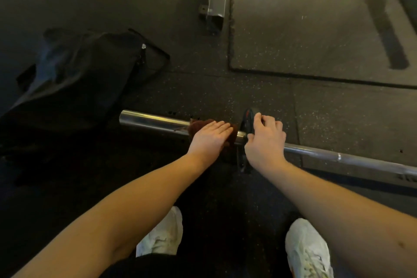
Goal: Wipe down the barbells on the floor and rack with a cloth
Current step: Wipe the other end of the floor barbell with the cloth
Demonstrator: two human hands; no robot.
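A steel barbell (151, 121) lies across the dark rubber floor, its thick sleeve at the left and its thin shaft (352, 159) running off to the right. A small dark weight plate (247, 119) sits on the sleeve near the collar. A reddish-brown cloth (198, 124) is draped over the sleeve just left of the plate. My left hand (208, 139) presses flat on the cloth with straight fingers. My right hand (265, 140) grips the rim of the plate, fingers curled over its top edge.
A black bag (76, 79) lies on the floor to the left, close to the sleeve's end. A metal rack foot (215, 2) stands at the top centre, beside a raised rubber mat (316, 36). My white shoes (306, 253) are just below the bar.
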